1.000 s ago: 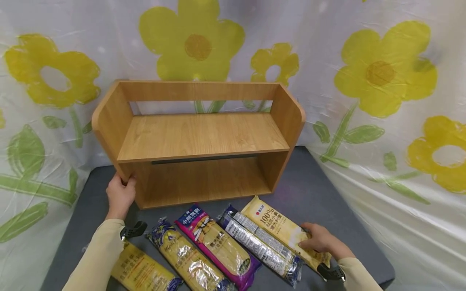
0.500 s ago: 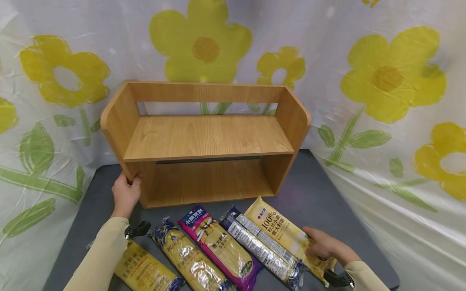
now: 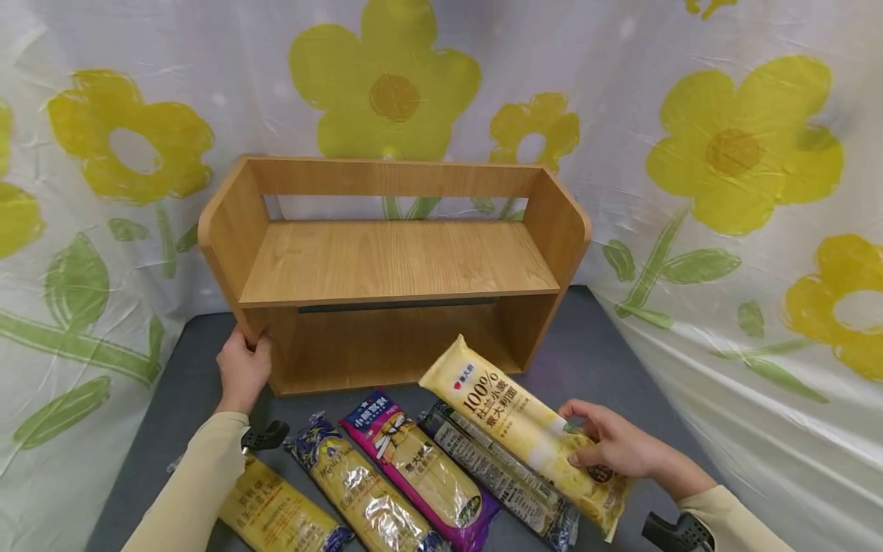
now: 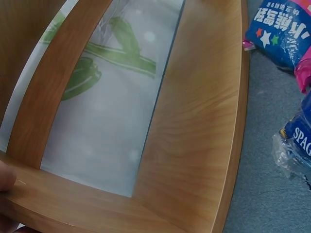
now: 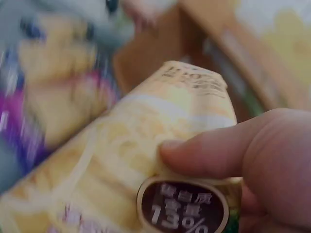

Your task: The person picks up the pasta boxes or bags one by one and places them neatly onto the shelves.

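My left hand (image 3: 243, 371) grips the lower front edge of the left side panel of a two-tier wooden shelf (image 3: 400, 261). In the left wrist view only a bit of thumb (image 4: 6, 175) shows against the wood. My right hand (image 3: 614, 443) holds a pale yellow pasta packet (image 3: 507, 418) near its lower end, thumb on top and fingers beneath. The packet is tilted, with its far end raised in front of the shelf's lower tier. In the right wrist view the thumb (image 5: 209, 155) presses on the packet's printed face, close to a dark oval label.
On the dark grey table (image 3: 635, 368) lie a dark-backed packet (image 3: 493, 471), a pink and purple pasta packet (image 3: 421, 468), a blue and yellow one (image 3: 366, 487) and a yellow one (image 3: 279, 506). A flower-printed curtain (image 3: 621, 100) hangs behind the shelf.
My right hand has taken hold of the pale yellow pasta packet and lifted it off the table, its far end rising up and left. My left hand keeps its grip on the shelf.
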The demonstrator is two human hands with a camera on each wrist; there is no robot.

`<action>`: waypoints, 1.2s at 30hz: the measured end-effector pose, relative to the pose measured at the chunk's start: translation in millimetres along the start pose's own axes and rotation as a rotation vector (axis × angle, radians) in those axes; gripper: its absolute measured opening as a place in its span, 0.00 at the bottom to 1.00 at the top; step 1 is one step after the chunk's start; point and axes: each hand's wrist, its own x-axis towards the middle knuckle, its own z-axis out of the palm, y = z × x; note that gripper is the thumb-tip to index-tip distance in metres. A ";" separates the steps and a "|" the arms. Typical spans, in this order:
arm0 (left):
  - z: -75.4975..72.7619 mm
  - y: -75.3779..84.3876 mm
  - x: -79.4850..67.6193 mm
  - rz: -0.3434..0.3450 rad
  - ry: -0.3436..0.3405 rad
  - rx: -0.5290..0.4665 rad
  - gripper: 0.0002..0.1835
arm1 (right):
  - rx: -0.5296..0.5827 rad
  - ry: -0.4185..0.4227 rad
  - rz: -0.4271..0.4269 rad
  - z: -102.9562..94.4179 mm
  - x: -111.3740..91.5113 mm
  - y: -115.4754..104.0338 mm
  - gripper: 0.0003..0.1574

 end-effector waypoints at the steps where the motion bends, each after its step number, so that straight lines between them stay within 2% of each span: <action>1: -0.2 -0.1 0.2 0.004 0.006 0.002 0.21 | 0.022 -0.015 -0.019 3.0 8.2 -13.4 0.25; 4: 0.2 -0.5 0.2 0.020 0.020 0.010 0.20 | 0.143 -0.029 -0.020 16.8 38.2 -54.4 0.24; 7: 2.8 -1.4 -0.1 0.043 0.030 0.018 0.18 | 0.296 0.025 0.026 36.3 74.0 -96.1 0.25; 12: 10.0 -2.6 -0.9 0.088 0.035 0.020 0.16 | 0.495 0.256 0.129 70.0 150.8 -154.9 0.30; 14: 12.3 -2.5 -1.2 0.102 0.037 0.015 0.16 | 0.557 0.355 0.172 80.1 186.0 -171.9 0.30; 16: 14.8 -2.4 -2.1 0.103 0.042 0.012 0.16 | 0.604 0.418 0.194 87.6 219.9 -185.6 0.28; 18: 18.9 -0.8 -3.3 0.100 0.038 0.008 0.16 | 0.636 0.453 0.196 91.7 248.8 -194.9 0.27; 21: 23.6 1.3 -7.0 0.087 0.021 0.020 0.16 | 0.639 0.476 0.169 96.8 281.4 -201.9 0.27; 25: 24.1 3.5 -9.9 0.097 0.018 0.049 0.15 | 0.682 0.495 0.137 106.3 309.5 -206.3 0.33; 28: 21.9 4.2 -9.8 0.127 0.019 0.057 0.13 | 0.742 0.517 0.113 114.9 321.9 -210.6 0.35; 33: 22.1 5.8 -7.5 0.128 0.011 0.071 0.04 | 0.772 0.527 0.074 123.3 329.8 -217.5 0.33; 36: 23.7 7.0 -4.7 0.106 0.012 0.082 0.05 | 0.718 0.509 0.059 121.1 329.7 -218.9 0.32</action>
